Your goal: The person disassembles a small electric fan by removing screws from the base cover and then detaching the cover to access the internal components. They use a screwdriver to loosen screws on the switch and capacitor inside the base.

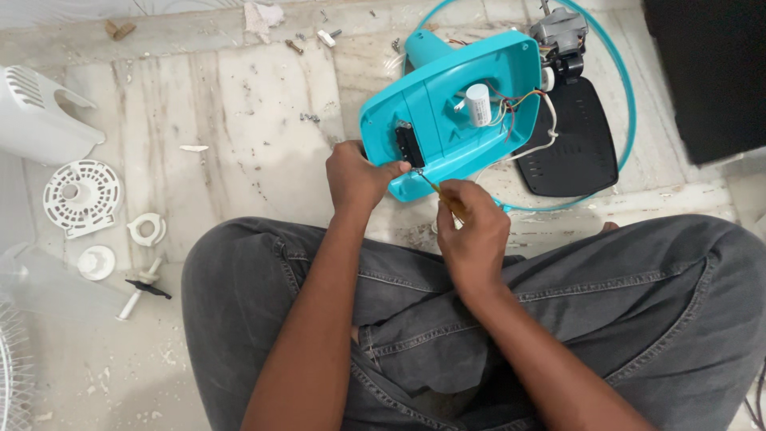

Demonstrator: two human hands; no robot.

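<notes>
A turquoise fan base housing point(471, 88) lies open side up on the floor, with a white capacitor point(478, 104), coloured wires and a black switch block point(408, 145) inside. My left hand point(357, 177) grips the housing's near left edge by the switch block. My right hand point(471, 225) holds a thin screwdriver point(436, 190) whose tip points at the housing's near edge. A grey fan motor point(561, 36) sits at the housing's far right, wired to it.
A black bottom plate point(576, 144) and a turquoise ring point(626, 96) lie right of the housing. White plastic fan parts point(81, 195) lie at the left, with loose screws point(311, 118) on the floor. A dark box point(710, 72) stands far right. My crossed legs in grey jeans point(415, 319) fill the foreground.
</notes>
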